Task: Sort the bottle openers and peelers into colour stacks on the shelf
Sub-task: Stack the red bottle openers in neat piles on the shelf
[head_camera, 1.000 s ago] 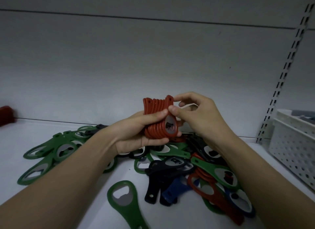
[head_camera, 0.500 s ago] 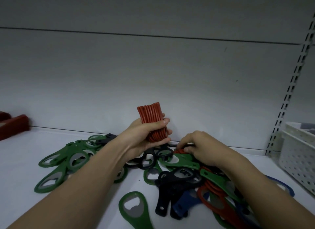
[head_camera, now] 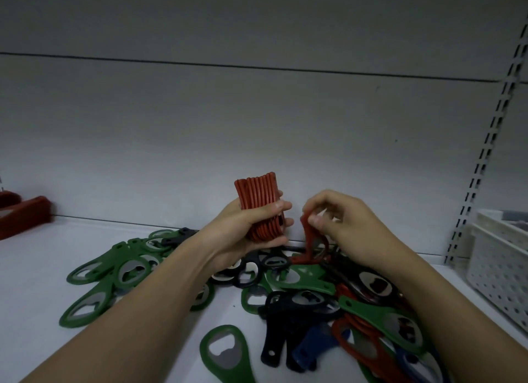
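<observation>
1. Left hand (head_camera: 251, 228) clenched round a bundle of red bottle openers (head_camera: 261, 208), held upright above the mixed pile of openers (head_camera: 300, 291) on the white shelf (head_camera: 34, 268).
2. Right hand (head_camera: 343, 225) just right of the bundle, thumb and fingertips pinching the top of a single red opener (head_camera: 310, 240); long axis near vertical, lower end reaching down into the pile.
3. Probable next step: carry the single opener a short way left to join the bundle, flat face to flat face, since both already stand the same way up.
4. Lower end of the single opener lost among dark openers; whether free or snagged, impossible to tell.
5. Far left of the pile, red pieces (head_camera: 25, 215) cut off by the frame edge; kind unclear. No peeler clearly made out in the dim light.
</observation>
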